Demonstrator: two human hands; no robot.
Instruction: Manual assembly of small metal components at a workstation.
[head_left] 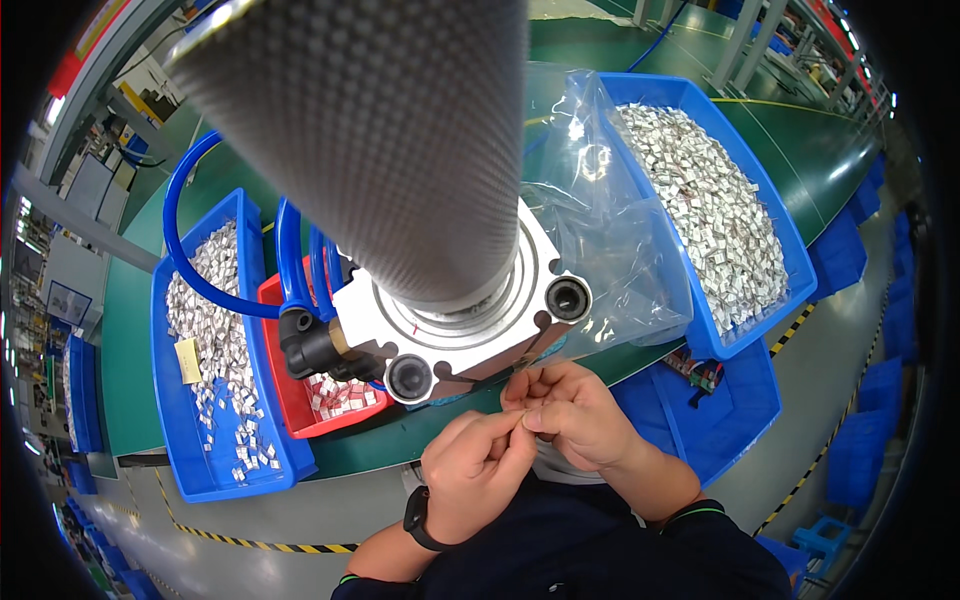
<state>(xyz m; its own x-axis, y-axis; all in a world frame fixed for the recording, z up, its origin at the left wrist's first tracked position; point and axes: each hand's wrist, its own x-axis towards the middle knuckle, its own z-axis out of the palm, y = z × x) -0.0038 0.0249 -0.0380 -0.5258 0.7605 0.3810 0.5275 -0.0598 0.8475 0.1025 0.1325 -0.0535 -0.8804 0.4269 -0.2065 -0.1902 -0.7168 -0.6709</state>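
Close in front of my body, my left hand [478, 462] and my right hand [572, 415] meet with their fingertips pinched together. Whatever is between the fingers is too small and too covered to name. A dark band circles my left wrist. Just beyond the hands stands a pneumatic cylinder press with a silver metal block [470, 345] and a thick knurled grey column [380, 140] rising toward me. A red bin [335, 420] of small white parts sits left of the press, partly hidden by it.
A long blue bin [285, 470] of small white parts, with a yellow note [188, 361], lies at left. Another full blue bin [712, 345] stands at right beside a clear plastic bag [630, 270]. Blue air hoses [175, 230] loop left of the press. Below right is a blue tray [740, 420].
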